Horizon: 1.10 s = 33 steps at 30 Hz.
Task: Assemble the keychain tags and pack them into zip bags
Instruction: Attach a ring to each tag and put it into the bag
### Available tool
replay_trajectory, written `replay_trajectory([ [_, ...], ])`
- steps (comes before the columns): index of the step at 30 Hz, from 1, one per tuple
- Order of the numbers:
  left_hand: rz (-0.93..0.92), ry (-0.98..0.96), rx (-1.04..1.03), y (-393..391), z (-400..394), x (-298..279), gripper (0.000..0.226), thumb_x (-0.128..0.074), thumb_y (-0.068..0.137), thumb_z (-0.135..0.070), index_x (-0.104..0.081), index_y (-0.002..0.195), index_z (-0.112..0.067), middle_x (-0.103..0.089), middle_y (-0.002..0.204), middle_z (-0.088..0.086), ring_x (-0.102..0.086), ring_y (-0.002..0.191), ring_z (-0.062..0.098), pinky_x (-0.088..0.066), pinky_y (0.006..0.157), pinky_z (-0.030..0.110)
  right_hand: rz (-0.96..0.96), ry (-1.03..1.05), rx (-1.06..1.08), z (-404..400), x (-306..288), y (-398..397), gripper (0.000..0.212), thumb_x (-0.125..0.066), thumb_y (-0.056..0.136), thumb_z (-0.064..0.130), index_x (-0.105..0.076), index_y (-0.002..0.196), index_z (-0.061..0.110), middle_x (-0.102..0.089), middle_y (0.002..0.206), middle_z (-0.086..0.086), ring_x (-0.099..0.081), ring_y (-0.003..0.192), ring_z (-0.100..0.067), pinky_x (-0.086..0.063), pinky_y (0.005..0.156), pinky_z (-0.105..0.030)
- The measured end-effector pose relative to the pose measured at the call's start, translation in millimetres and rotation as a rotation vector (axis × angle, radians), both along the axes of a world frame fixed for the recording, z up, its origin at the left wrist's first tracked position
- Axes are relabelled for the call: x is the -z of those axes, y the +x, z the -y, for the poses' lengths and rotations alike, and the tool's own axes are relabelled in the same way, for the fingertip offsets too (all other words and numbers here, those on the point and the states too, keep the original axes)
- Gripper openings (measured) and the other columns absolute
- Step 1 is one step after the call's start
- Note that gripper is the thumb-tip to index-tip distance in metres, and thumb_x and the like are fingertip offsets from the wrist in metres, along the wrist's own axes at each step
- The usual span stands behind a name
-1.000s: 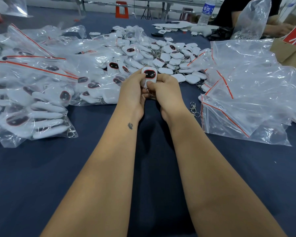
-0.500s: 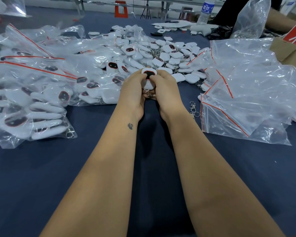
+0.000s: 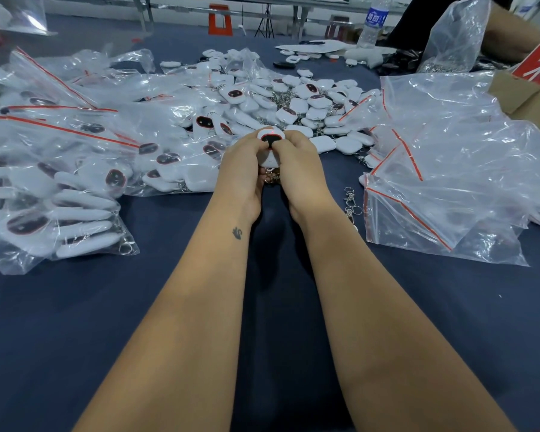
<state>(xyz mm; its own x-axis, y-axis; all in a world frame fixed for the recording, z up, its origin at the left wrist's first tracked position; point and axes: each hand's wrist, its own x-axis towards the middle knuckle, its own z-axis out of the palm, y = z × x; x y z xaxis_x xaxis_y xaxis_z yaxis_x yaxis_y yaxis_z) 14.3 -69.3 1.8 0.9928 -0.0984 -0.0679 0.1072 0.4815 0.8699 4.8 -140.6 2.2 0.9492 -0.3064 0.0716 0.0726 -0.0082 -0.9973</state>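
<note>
A white keychain tag [image 3: 270, 141] with a dark, red-rimmed oval face stands between my two hands over the dark blue table [image 3: 75, 307]. My left hand [image 3: 242, 169] grips its left side and my right hand [image 3: 300, 168] grips its right side, both thumbs on the face. A metal clasp [image 3: 271, 177] hangs under the tag between my palms. Behind my hands lies a heap of loose white tags [image 3: 306, 101]. Two spare metal clasps [image 3: 350, 202] lie to the right of my right wrist.
Filled zip bags of tags [image 3: 63, 188] with red seals cover the left side. Empty zip bags [image 3: 443, 169] are piled on the right. A cardboard box [image 3: 530, 95] and a water bottle [image 3: 373, 21] stand at the back right, near another person's arm [image 3: 518, 39].
The tag has tipped back and sunk lower between my hands, and both thumbs now press on its face. My arms have stayed in place.
</note>
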Motion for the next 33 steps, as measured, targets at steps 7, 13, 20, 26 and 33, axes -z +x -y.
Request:
replay_trajectory([
  [7, 0.007, 0.044, -0.028, 0, 2, 0, 0.028, -0.047, 0.095, -0.001, -0.067, 0.114, -0.004, -0.064, 0.085, 0.003, -0.059, 0.08, 0.014, -0.046, 0.065, 0.021, 0.002, 0.071, 0.022, -1, 0, 2, 0.012, -0.049, 0.089, 0.004, -0.059, 0.088, 0.01, -0.058, 0.086, -0.011, -0.051, 0.08, -0.02, -0.04, 0.071, -0.032],
  [13, 0.0, 0.038, -0.058, -2, 2, -1, 0.029, -0.048, 0.096, 0.001, -0.066, 0.118, 0.0, -0.068, 0.09, 0.01, -0.063, 0.077, 0.016, -0.052, 0.06, 0.02, 0.025, 0.153, 0.006, 1, -1, 0, 0.022, -0.049, 0.087, -0.002, -0.053, 0.07, 0.013, -0.056, 0.067, -0.003, -0.05, 0.066, -0.017, -0.039, 0.06, -0.026],
  [20, 0.02, 0.031, -0.082, -4, 3, -1, 0.027, -0.048, 0.093, 0.004, -0.069, 0.108, -0.002, -0.066, 0.066, 0.0, -0.062, 0.055, 0.005, -0.048, 0.052, 0.018, 0.048, 0.275, -0.039, 0, -6, -4, 0.029, -0.046, 0.088, -0.005, -0.048, 0.065, 0.013, -0.054, 0.046, 0.01, -0.052, 0.043, -0.005, -0.041, 0.047, -0.018],
  [26, 0.218, 0.321, -0.041, -13, 13, -8, 0.019, -0.051, 0.088, -0.007, -0.067, 0.098, -0.011, -0.066, 0.09, 0.005, -0.063, 0.081, 0.016, -0.052, 0.071, 0.027, 0.057, 0.459, 0.116, 6, -9, -3, 0.027, -0.046, 0.086, -0.001, -0.047, 0.062, 0.013, -0.049, 0.045, 0.004, -0.045, 0.041, -0.01, -0.035, 0.041, -0.017],
  [33, 0.55, 1.074, -0.514, -17, -4, -8, 0.035, -0.052, 0.085, -0.012, -0.067, 0.114, -0.025, -0.06, 0.121, -0.006, -0.045, 0.118, 0.02, -0.038, 0.096, 0.032, 0.095, 0.48, 0.29, 10, -8, 1, 0.01, -0.057, 0.091, 0.006, -0.053, 0.083, 0.012, -0.054, 0.066, 0.001, -0.048, 0.054, -0.01, -0.04, 0.053, -0.022],
])
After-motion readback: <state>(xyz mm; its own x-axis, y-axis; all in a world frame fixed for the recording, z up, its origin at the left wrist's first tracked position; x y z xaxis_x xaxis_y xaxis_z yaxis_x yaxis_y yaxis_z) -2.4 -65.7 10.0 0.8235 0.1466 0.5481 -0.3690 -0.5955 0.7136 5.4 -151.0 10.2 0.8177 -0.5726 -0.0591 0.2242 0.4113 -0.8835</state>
